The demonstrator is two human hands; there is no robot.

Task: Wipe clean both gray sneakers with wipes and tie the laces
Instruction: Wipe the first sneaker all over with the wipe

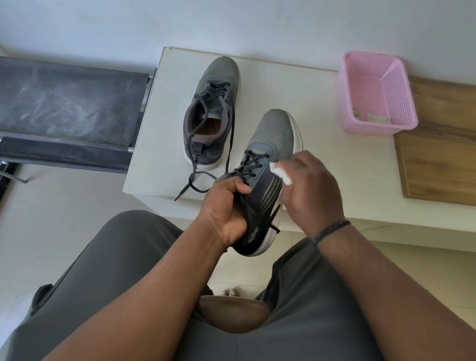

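On pale low table (349, 174) near pink basket (378, 95): second sneaker (211, 113) unlaced; held sneaker (263, 183) just above table edge, left hand (224, 211) gripping heel and collar, right hand (311, 194) pinching wipe (280, 173); probably light, soft upper, firmer hold at sole.

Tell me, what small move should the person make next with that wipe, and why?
Probably drag the white wipe along the side of the held sneaker: the right hand already presses it there, while the left hand grips the shoe steady near its heel.
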